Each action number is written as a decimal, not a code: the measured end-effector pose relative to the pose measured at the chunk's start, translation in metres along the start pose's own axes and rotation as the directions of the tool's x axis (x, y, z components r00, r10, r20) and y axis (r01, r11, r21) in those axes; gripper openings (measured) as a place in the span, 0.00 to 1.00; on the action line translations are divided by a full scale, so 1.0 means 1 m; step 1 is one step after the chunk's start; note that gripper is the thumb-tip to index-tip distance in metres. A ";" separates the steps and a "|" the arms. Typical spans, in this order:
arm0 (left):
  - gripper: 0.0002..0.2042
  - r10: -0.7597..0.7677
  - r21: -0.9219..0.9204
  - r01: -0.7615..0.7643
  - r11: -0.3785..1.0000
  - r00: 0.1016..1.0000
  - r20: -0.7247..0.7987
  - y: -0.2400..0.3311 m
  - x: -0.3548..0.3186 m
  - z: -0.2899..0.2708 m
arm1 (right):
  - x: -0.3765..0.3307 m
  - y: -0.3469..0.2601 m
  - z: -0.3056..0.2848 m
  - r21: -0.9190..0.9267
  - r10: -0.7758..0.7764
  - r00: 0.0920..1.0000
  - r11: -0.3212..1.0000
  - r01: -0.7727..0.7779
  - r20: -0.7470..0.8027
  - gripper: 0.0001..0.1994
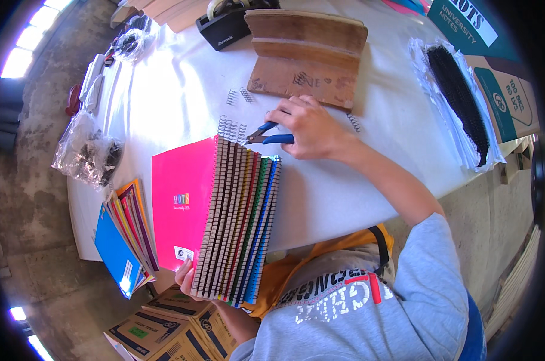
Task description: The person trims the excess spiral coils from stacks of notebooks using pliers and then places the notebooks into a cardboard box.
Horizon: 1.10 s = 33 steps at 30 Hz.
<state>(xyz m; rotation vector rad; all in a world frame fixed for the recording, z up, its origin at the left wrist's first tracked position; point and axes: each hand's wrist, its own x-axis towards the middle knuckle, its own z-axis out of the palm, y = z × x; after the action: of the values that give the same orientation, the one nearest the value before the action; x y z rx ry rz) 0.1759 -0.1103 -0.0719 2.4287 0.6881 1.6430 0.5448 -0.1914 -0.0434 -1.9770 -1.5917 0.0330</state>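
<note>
A thick stack of spiral notebooks (185, 180) with a pink one outermost leans toward me, its coil-bound spines turned to the right. At the bottom corner of the stack, my left hand (186, 279) is closed around it. Wire coil ends (227, 127) stick up past the top of the spines. In my right hand (311, 127) are blue-handled wire cutters (261, 137), their jaws beside these coil ends. Whether the jaws touch a wire is too small to tell. Short coil pieces (246, 95) lie on the table beyond.
A wooden stand (308, 54) and a black tape dispenser (223, 29) are at the far side of the white table (369, 174). More notebooks (117, 243) stand at its left edge, near a plastic bag (89, 150). Black coils (459, 105) lie on the right; cartons (170, 325) sit below.
</note>
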 end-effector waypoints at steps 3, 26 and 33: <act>0.17 -0.084 -0.022 0.083 0.996 0.996 -0.025 0.002 -0.001 0.001 | 0.000 -0.005 0.001 -0.025 -0.006 1.000 1.000 0.007 0.013 0.18; 0.16 0.055 0.037 -0.055 0.998 0.998 -0.023 -0.008 -0.005 -0.002 | 0.006 -0.006 0.006 0.011 -0.022 0.999 1.000 0.022 -0.035 0.19; 0.15 0.033 -0.012 -0.034 0.999 0.999 -0.030 -0.006 -0.005 -0.001 | 0.005 -0.014 0.008 0.046 0.042 0.997 0.998 -0.045 0.071 0.16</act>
<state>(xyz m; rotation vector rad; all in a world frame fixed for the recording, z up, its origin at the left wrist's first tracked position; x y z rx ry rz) 0.1719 -0.1073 -0.0774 2.4249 0.6431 1.6945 0.5311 -0.1820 -0.0426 -1.9930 -1.5769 0.1581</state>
